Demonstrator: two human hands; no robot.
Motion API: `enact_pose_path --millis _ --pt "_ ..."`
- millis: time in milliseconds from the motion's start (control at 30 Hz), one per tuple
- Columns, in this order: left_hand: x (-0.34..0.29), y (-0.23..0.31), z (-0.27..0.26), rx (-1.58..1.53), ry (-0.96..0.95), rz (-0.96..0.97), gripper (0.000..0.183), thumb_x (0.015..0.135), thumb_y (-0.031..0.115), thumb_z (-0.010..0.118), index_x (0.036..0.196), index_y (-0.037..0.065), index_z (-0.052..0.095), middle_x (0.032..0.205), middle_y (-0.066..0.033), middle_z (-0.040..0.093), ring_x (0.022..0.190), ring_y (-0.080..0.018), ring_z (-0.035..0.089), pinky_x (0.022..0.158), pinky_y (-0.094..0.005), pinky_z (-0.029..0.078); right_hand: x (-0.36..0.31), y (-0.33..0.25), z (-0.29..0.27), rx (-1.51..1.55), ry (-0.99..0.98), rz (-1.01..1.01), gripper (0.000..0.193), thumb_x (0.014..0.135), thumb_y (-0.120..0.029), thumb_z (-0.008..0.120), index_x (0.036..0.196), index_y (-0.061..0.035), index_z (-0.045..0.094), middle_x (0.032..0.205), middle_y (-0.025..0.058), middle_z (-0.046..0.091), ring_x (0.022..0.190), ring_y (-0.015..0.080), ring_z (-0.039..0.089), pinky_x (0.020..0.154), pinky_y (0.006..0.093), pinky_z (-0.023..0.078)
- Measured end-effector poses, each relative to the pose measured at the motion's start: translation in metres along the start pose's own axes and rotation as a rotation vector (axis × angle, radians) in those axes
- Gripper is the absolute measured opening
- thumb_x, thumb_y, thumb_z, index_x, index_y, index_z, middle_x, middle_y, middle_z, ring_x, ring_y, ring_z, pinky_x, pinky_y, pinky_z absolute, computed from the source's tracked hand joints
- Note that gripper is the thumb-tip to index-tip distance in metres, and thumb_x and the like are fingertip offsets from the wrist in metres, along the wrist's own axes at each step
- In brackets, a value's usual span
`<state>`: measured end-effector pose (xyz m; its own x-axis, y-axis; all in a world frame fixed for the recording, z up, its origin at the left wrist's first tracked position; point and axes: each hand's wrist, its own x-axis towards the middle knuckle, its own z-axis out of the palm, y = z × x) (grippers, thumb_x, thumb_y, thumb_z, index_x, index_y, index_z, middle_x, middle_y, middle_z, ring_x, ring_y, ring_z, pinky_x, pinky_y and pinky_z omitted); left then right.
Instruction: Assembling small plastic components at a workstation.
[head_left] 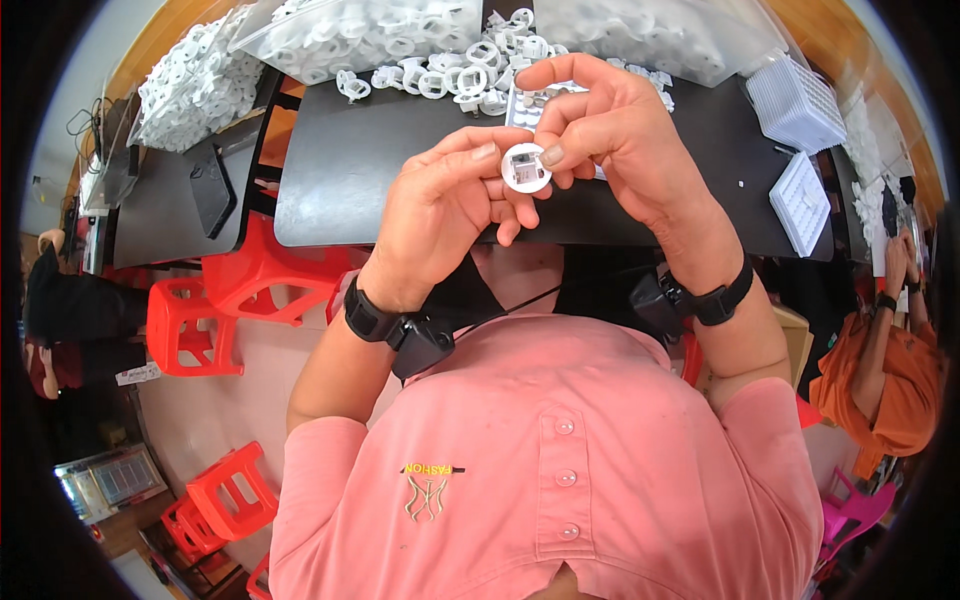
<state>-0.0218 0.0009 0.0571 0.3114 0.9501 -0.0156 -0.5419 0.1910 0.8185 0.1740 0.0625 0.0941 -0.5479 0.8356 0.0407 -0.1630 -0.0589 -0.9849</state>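
A small round white plastic part (526,168) with a square opening, dark and metallic inside, is held up over the near edge of the black table. My left hand (445,195) grips it from the left, thumb on top and fingers curled beneath. My right hand (610,140) comes in from the other side, its thumb tip at the part's right rim and its fingers bent in a pinch. Whether that pinch holds the rim or something tiny, I cannot make out. Behind my hands lies a white tray (514,112) of round silver pieces, partly hidden by my right hand.
Loose white plastic parts (470,78) are heaped along the table's (335,170) far side, before clear bins (365,35) full of them. Stacked white trays (795,105) and a single white tray (800,205) are at right. A phone (211,190) lies left; red stools (195,325) stand below.
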Motion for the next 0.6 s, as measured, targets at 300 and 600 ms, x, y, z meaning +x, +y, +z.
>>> enact_pose_path --millis 300,600 --pt "0.004 -0.014 -0.010 -0.124 -0.018 -0.128 0.040 0.102 0.029 0.051 0.120 -0.006 0.059 0.096 -0.0209 0.067 0.065 -0.0228 0.061 0.054 -0.0304 0.046 0.000 0.004 0.000 -0.011 0.016 0.006 0.049 0.068 -0.001 0.065 0.116 0.0062 0.059 0.068 0.0061 0.065 0.053 0.0098 0.053 0.049 0.0241 0.032" --pt "0.004 -0.018 -0.014 -0.273 -0.127 -0.150 0.029 0.096 0.020 0.062 0.113 -0.004 0.063 0.103 -0.0172 0.069 0.075 -0.0188 0.067 0.056 -0.0292 0.050 -0.001 0.007 0.002 -0.058 0.039 -0.041 0.049 0.070 0.004 0.065 0.119 0.0018 0.060 0.073 0.0052 0.066 0.057 0.0100 0.055 0.053 0.0239 0.037"
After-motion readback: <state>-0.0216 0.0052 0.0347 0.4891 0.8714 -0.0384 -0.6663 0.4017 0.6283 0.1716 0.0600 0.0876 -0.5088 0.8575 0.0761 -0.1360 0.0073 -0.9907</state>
